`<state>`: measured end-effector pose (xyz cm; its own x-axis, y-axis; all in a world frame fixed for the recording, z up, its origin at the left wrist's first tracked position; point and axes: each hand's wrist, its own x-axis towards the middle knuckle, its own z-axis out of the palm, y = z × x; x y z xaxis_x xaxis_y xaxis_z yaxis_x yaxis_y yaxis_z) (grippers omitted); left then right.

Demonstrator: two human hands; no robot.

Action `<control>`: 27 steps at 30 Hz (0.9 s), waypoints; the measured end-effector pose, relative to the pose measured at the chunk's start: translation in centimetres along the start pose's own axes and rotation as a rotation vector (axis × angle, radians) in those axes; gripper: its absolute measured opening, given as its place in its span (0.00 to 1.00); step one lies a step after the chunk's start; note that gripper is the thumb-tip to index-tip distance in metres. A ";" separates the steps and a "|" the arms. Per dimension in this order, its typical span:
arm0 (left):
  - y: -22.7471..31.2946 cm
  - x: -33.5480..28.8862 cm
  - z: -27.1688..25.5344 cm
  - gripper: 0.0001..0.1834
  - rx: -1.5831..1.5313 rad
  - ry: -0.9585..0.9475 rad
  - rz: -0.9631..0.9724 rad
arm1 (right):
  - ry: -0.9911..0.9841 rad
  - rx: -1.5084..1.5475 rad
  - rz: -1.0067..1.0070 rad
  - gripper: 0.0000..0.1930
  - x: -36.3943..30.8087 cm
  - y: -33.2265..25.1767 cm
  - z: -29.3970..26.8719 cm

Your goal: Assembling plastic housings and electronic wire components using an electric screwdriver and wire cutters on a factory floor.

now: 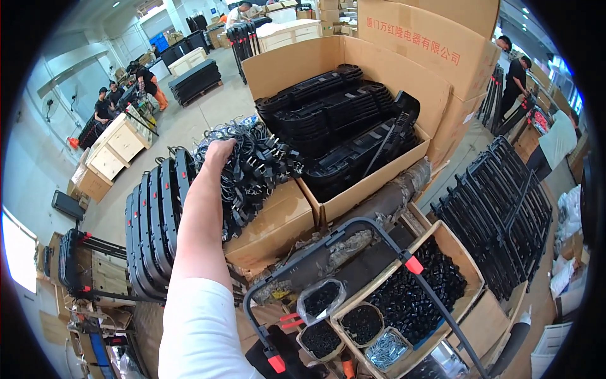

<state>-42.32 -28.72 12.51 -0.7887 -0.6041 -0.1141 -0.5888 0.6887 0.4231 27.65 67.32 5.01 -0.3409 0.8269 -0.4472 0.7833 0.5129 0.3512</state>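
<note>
My left hand [220, 150] is resting on the left edge of a tangled heap of black cables with plugs [255, 165], my bare forearm and white sleeve stretching up from the lower edge. My fingertips are hiding among the cables, so I cannot tell whether I am pinching any or only touching them. The heap is lying just left of the frame's centre, on a closed cardboard box [281, 213]. At the lower edge, a sliver of my right hand [320, 368] is showing near an orange-handled tool [348, 366]; I cannot tell how its fingers are set.

Just right of the heap, an open carton [379, 174] is holding stacked black plastic frames [325, 112]. Below it, a bent black tube with red clips [413, 264] is arching across the lower middle and passing over a wooden tray [475, 268], which is holding small black parts [420, 281] and silver screws [386, 349]. At the left, large black panels [151, 215] are standing in a row; at the right, black tubular racks [499, 202] are leaning together. In the upper left, people [148, 85] are working.
</note>
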 end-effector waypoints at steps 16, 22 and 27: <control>-1.1 -22.4 -10.2 0.09 -1.184 0.090 0.610 | 0.138 0.033 -0.094 0.23 -0.7 0.2 -0.6; -1.7 -35.5 -14.1 0.14 -1.054 -0.176 0.782 | 0.216 0.043 -0.091 0.23 -1.4 5.6 -0.9; -5.3 -44.8 -14.9 0.18 -1.048 -0.402 0.666 | 0.263 0.042 -0.129 0.24 -1.1 7.7 -0.4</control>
<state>-1.22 -11.23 28.75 -0.9785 0.0169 0.2056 0.2062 0.0596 0.9767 33.80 70.49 8.54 -0.5580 0.7894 -0.2560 0.7434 0.6126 0.2685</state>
